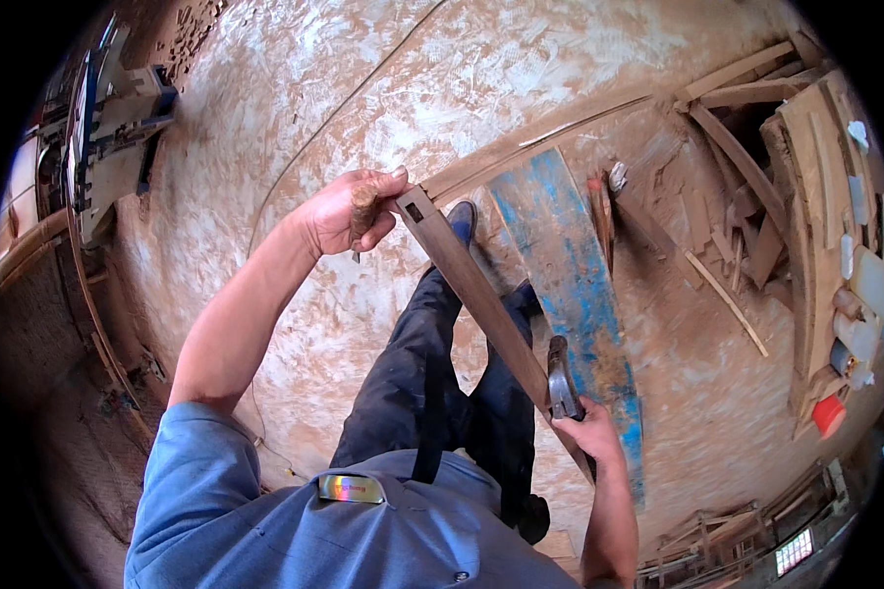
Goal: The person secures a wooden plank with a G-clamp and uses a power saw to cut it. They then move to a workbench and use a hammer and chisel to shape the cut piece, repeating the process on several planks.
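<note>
My left hand (349, 218) is closed around a chisel with a thick round wooden handle (363, 204); a bit of metal shows below the fingers. Its thumb and fingertips are at the upper end of a long squared wooden bar (481, 294). Near that end a dark rectangular mortise (414, 210) is cut into the bar. The bar slants down to the right across the front of my legs. By its lower part, my right hand (591, 432) grips a hammer (560, 381) with a dark, shiny metal head lying against the bar. The hammer's handle is mostly hidden.
A wide plank (575, 265) with worn blue paint lies right of my feet. Scrap wood (737, 216) is heaped beyond it, beside a bench (801, 245) holding boards and a red item (828, 416). A machine (118, 128) stands at the far left. A cable (309, 137) crosses the dusty floor.
</note>
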A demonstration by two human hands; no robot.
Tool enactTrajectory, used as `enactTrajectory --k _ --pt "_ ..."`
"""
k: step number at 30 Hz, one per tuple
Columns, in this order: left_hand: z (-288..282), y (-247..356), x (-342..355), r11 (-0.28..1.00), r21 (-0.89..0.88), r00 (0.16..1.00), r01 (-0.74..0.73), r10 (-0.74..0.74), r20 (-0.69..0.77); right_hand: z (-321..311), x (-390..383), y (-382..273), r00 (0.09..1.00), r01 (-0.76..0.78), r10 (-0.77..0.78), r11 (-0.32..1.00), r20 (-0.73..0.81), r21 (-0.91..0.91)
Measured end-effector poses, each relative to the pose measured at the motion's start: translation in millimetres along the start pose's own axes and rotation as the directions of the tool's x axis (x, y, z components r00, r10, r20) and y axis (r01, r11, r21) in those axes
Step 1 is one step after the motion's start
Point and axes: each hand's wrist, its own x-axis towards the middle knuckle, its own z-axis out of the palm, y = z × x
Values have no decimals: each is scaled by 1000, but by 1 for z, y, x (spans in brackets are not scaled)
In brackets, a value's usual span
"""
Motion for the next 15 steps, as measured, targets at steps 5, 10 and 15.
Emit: enactTrajectory --k 5,10,15 --pt "-2 1 3 1000 -8 999 7 -6 39 -1 1 -7 1000 0 0 999 1 -46" --pt "-2 3 6 999 7 999 46 -46 12 -3 0 -17 1000 -26 26 998 -6 -50" --pt "2 5 7 999 -38 999 34 -34 -6 -4 5 -11 1000 -21 21 1000 -1 8"
